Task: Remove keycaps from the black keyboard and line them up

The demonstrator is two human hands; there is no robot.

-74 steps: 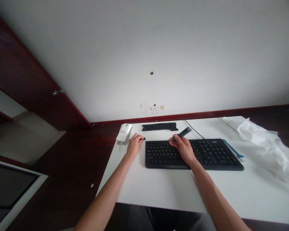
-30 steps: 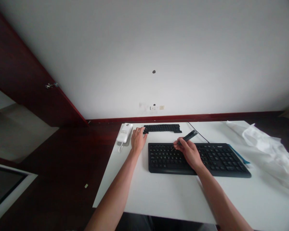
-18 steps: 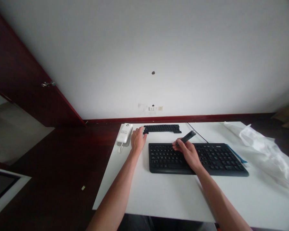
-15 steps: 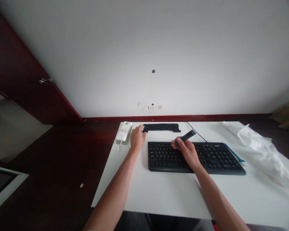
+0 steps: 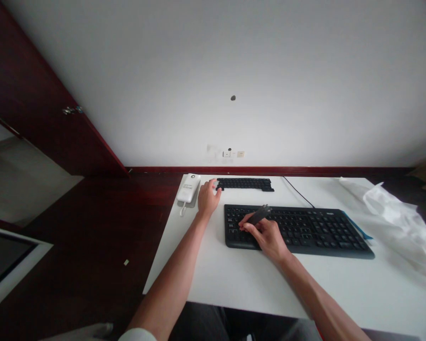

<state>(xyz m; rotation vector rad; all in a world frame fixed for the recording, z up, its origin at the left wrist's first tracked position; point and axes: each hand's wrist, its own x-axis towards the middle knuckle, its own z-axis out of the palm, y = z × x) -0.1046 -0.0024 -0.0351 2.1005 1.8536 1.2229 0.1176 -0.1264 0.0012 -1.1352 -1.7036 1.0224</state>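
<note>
A black keyboard [image 5: 305,229] lies on the white table [image 5: 255,284]. My right hand [image 5: 264,232] rests over its left keys and is closed round a dark pen-like tool [image 5: 258,214], the tool's tip pointing down at the left keys. My left hand [image 5: 208,196] lies on the table to the left, fingers reaching the left end of a row of loose black keycaps [image 5: 244,183] behind the keyboard. Whether those fingers pinch a keycap is hidden.
A white handset-like device [image 5: 188,188] sits at the table's far left corner. The keyboard cable [image 5: 298,192] runs toward the wall. Crumpled white plastic [image 5: 394,210] covers the right side, with a blue sheet edge [image 5: 358,228] beside the keyboard. A dark red door is at left.
My right hand has slid left along the keyboard and tipped the tool lower toward the left keys. My left hand stays at the end of the keycap row.
</note>
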